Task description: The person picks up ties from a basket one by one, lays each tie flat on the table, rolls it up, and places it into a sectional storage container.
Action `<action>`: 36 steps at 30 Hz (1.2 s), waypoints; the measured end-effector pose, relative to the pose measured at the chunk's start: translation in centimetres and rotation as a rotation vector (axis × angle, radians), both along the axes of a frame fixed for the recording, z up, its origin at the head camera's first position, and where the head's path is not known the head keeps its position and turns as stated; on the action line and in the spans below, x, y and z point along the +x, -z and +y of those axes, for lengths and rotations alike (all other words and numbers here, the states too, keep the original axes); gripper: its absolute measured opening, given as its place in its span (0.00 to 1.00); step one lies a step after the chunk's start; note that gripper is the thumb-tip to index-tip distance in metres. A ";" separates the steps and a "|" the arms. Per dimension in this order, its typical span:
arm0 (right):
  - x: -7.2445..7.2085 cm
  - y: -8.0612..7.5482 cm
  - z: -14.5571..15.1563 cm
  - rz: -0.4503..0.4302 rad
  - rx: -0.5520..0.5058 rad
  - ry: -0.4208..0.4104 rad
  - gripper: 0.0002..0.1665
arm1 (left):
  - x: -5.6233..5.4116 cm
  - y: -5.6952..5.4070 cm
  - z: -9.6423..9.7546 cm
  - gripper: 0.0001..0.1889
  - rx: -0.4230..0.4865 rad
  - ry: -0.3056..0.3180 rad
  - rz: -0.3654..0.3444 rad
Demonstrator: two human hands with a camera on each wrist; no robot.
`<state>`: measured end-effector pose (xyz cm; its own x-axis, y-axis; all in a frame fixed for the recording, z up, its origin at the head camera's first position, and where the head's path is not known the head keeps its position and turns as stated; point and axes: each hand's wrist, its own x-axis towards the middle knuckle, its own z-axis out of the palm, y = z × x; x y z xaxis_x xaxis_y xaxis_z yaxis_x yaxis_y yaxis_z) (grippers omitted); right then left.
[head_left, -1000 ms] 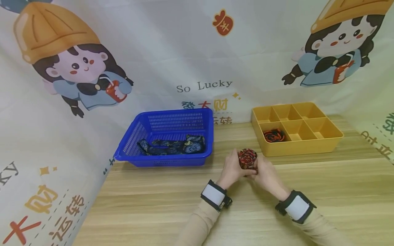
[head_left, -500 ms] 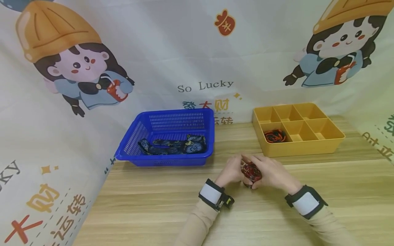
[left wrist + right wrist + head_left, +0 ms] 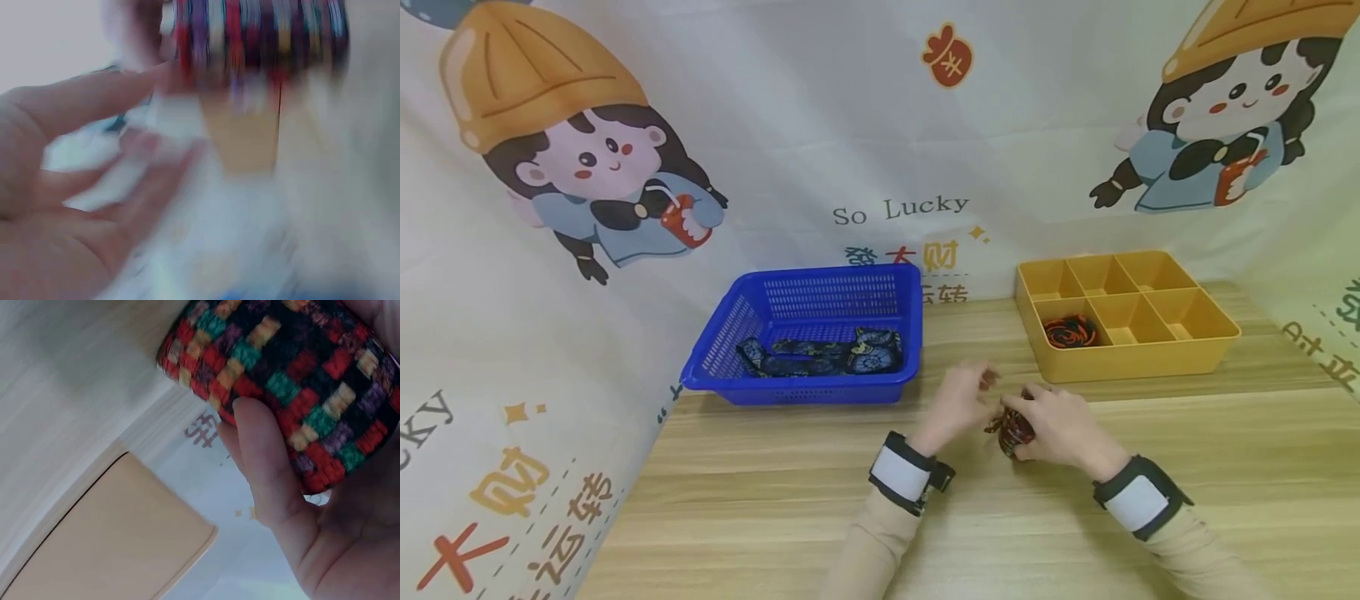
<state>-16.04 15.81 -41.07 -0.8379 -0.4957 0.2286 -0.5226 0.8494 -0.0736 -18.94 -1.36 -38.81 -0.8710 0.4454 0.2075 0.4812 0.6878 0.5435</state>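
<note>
My right hand point(image 3: 1063, 425) grips a rolled-up necktie point(image 3: 1017, 429) over the table, thumb across its side. In the right wrist view the necktie point(image 3: 294, 381) shows a woven check of red, green, yellow, purple and black. A small loose bit sticks out on its left side in the head view. Just left of the roll is my left hand point(image 3: 958, 404), fingers spread and loosely bent. The left wrist view is blurred; there one finger of the left hand point(image 3: 81, 181) reaches to the striped edge of the roll point(image 3: 262, 37).
A blue basket point(image 3: 801, 392) at the back left holds dark blue patterned cloth strips point(image 3: 827, 358). At the back right stands a yellow six-way box point(image 3: 1138, 360); its front left compartment holds a red and black roll point(image 3: 1071, 332). A printed cloth point(image 3: 775, 125) hangs behind the table.
The roll has come nearer and turned so its spiral face shows less. My left hand has come off it to the left, while the right hand keeps its grip.
</note>
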 end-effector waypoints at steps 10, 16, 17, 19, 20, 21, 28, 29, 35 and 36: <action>-2.9 -4.5 5.8 0.348 -0.451 0.292 0.34 | -2.1 0.6 -4.9 0.31 -0.390 -0.440 0.282; -6.1 -5.6 10.7 0.345 -0.448 0.509 0.33 | -1.8 1.0 -4.6 0.36 -0.496 -0.456 0.319; -6.5 -5.5 11.3 0.319 -0.415 0.518 0.33 | -1.8 1.1 -4.5 0.36 -0.499 -0.458 0.323; -7.3 -5.3 12.2 0.262 -0.332 0.525 0.34 | -1.8 1.1 -4.5 0.37 -0.503 -0.459 0.323; -7.6 -5.2 12.5 0.227 -0.284 0.524 0.35 | -1.8 1.2 -4.5 0.37 -0.503 -0.461 0.326; -8.0 -5.2 12.7 0.198 -0.231 0.518 0.35 | -1.8 1.2 -4.4 0.37 -0.507 -0.463 0.328; -10.0 -4.1 13.0 -0.056 0.012 0.480 0.36 | -1.9 1.1 -4.3 0.37 -0.518 -0.474 0.328; -10.2 -3.9 12.9 -0.090 0.016 0.481 0.35 | -1.9 1.2 -4.3 0.37 -0.523 -0.473 0.325; -11.1 -3.3 12.5 -0.257 0.000 0.506 0.28 | -1.8 1.3 -4.3 0.36 -0.532 -0.476 0.350; -11.1 -3.4 12.5 -0.289 0.003 0.502 0.28 | -1.8 1.3 -4.3 0.36 -0.533 -0.477 0.350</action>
<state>-27.15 28.27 -37.70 -0.9987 -0.0214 -0.0455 -0.0143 0.9885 -0.1505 -20.70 -5.70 -40.11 -0.9163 0.1574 0.3682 0.1514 0.9874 -0.0454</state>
